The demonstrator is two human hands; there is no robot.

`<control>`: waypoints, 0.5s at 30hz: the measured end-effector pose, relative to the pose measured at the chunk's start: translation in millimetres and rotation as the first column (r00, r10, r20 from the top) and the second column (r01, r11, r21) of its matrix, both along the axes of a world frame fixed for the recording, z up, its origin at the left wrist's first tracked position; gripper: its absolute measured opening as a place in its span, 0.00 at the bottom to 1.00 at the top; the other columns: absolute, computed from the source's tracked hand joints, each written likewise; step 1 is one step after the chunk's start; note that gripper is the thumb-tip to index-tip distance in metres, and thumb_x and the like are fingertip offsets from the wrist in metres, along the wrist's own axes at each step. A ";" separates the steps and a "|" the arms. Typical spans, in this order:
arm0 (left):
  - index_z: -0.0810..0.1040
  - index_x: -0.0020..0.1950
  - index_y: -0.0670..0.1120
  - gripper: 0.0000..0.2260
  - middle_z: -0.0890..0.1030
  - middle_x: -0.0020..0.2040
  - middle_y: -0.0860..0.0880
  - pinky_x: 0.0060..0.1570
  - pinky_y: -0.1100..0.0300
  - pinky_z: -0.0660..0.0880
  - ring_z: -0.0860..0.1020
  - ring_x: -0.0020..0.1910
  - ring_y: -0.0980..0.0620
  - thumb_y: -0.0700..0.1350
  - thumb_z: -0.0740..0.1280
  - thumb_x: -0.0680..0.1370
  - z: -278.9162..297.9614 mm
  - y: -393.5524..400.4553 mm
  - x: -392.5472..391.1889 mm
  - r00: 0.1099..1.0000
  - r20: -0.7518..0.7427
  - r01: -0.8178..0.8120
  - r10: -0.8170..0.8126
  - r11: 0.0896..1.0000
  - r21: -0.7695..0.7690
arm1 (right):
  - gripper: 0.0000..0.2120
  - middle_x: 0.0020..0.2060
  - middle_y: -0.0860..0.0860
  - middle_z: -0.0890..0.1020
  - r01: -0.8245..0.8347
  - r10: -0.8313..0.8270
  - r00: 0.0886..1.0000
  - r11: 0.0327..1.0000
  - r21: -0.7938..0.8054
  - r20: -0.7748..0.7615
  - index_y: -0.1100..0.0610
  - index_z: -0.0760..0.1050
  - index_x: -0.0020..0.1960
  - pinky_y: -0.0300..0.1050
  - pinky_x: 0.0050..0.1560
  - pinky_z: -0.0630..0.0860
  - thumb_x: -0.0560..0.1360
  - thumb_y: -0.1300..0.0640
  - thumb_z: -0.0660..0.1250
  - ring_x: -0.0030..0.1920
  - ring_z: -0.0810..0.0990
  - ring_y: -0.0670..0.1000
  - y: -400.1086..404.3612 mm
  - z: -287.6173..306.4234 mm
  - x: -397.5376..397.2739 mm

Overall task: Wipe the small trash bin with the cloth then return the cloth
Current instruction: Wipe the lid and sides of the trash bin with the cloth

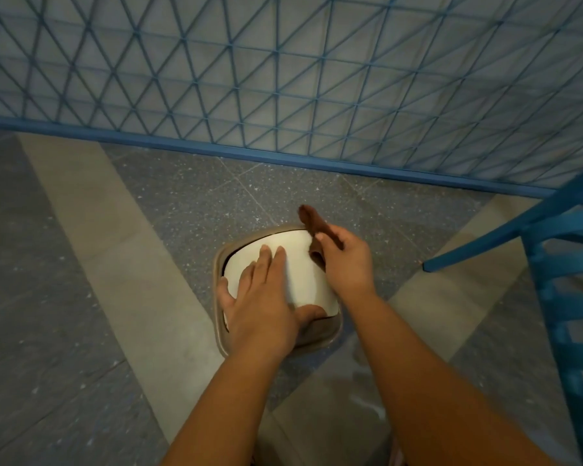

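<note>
The small trash bin (303, 274) stands on the floor below me, with a white swing lid inside a tan rim (220, 264). My left hand (263, 304) lies flat on the lid, fingers spread, thumb tucked at the lid's near edge. My right hand (345, 260) is closed around a dark brown cloth (312, 220) at the bin's far right corner. One end of the cloth sticks up past my fingers and another part hangs down against the lid's edge.
A blue metal lattice fence (283, 95) with a blue base rail runs across the far side. A blue slatted chair (559, 270) stands at the right, one leg reaching toward the bin. The floor is grey speckled tile with lighter bands.
</note>
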State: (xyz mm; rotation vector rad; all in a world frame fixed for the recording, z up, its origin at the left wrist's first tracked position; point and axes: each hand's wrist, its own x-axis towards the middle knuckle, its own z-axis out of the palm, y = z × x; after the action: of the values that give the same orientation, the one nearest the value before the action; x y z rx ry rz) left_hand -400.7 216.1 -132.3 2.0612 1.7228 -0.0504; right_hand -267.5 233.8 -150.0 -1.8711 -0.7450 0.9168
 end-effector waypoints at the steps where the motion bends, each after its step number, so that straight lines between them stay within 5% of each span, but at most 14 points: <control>1: 0.42 0.77 0.58 0.46 0.43 0.78 0.57 0.73 0.44 0.40 0.47 0.77 0.55 0.70 0.64 0.68 0.0 0.3 0.1 1.000 0.001 -0.002 0.002 1.000 -0.005 | 0.10 0.43 0.46 0.82 0.022 -0.022 1.000 0.999 -0.025 0.001 0.51 0.79 0.58 0.40 0.50 0.74 0.78 0.56 0.63 0.46 0.79 0.45 -5.6 -2.5 1.8; 8: 0.43 0.77 0.59 0.46 0.43 0.78 0.58 0.72 0.41 0.42 0.48 0.77 0.54 0.70 0.65 0.68 2.0 5.2 -3.5 0.998 -0.004 0.055 -0.055 0.998 -0.030 | 0.11 0.49 0.46 0.84 -0.012 0.015 1.000 0.992 -0.128 0.026 0.46 0.79 0.56 0.52 0.56 0.78 0.75 0.51 0.65 0.51 0.82 0.47 -89.8 -32.4 0.9; 12: 0.43 0.76 0.62 0.47 0.42 0.78 0.59 0.71 0.43 0.39 0.43 0.77 0.51 0.67 0.69 0.67 9.4 24.7 -11.4 0.978 -0.006 0.208 -0.210 0.971 -0.122 | 0.09 0.49 0.48 0.84 -0.087 0.099 0.994 0.977 -0.197 0.052 0.48 0.81 0.53 0.45 0.57 0.77 0.75 0.56 0.67 0.49 0.82 0.47 -131.7 -35.7 0.1; 15: 0.41 0.76 0.62 0.47 0.40 0.78 0.58 0.73 0.45 0.40 0.41 0.77 0.52 0.62 0.70 0.68 16.0 27.1 -10.9 0.973 0.012 0.228 -0.229 0.962 -0.148 | 0.10 0.45 0.48 0.85 0.138 -0.147 0.988 0.972 -0.189 -0.036 0.45 0.79 0.47 0.47 0.55 0.77 0.75 0.60 0.67 0.46 0.82 0.47 -144.8 -41.1 4.9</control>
State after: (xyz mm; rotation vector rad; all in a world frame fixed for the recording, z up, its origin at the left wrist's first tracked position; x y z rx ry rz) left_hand -411.6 243.2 -116.4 2.1378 1.4294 -0.2486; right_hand -262.6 89.0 -191.1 -2.0281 -0.5014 0.9633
